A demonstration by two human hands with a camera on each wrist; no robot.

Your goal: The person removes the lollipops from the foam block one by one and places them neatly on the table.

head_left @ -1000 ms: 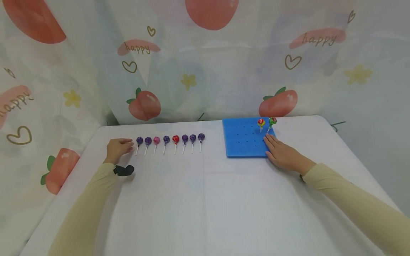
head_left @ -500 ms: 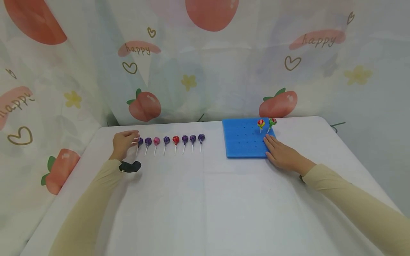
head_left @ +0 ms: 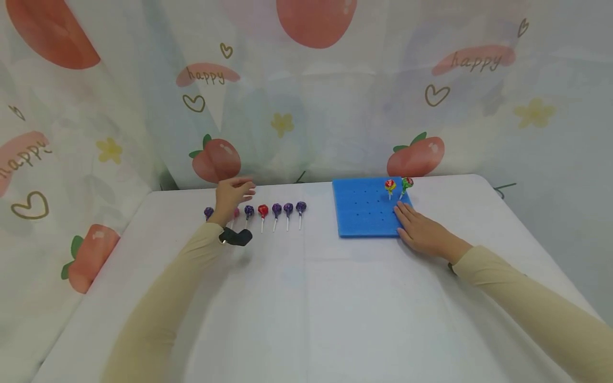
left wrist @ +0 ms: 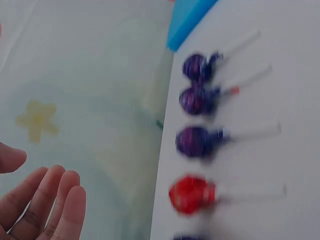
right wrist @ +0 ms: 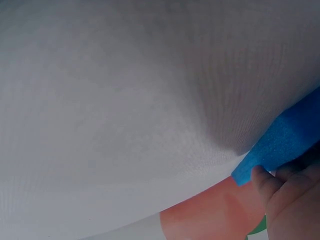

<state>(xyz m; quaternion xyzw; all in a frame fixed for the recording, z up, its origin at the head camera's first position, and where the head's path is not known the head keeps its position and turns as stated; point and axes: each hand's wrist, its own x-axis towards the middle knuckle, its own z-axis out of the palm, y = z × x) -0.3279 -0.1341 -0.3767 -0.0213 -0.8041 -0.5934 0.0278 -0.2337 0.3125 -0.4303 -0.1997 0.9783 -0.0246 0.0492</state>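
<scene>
My left hand (head_left: 231, 199) hovers over the left part of a row of wrapped lollipops, its fingers loosely bent and nothing between them. In the left wrist view, thumb and fingers of the left hand (left wrist: 47, 202) stand apart. A purple lollipop (head_left: 208, 212) shows left of it; a pink lollipop (head_left: 235, 213) is partly covered by the hand. Farther right lie a red lollipop (head_left: 263, 210) and several purple ones. My right hand (head_left: 423, 229) rests with straight fingers on the right edge of a blue foam board (head_left: 349, 221) with small holes.
A yellow-and-red lollipop (head_left: 390, 186) and a green-and-red lollipop (head_left: 407, 183) stand in the board's back right area. The white-covered table (head_left: 287, 308) runs back to a printed curtain (head_left: 325, 106).
My left hand has moved right, from beside the leftmost lollipop to above the row, with nothing in it. The right hand and the board have stayed in place.
</scene>
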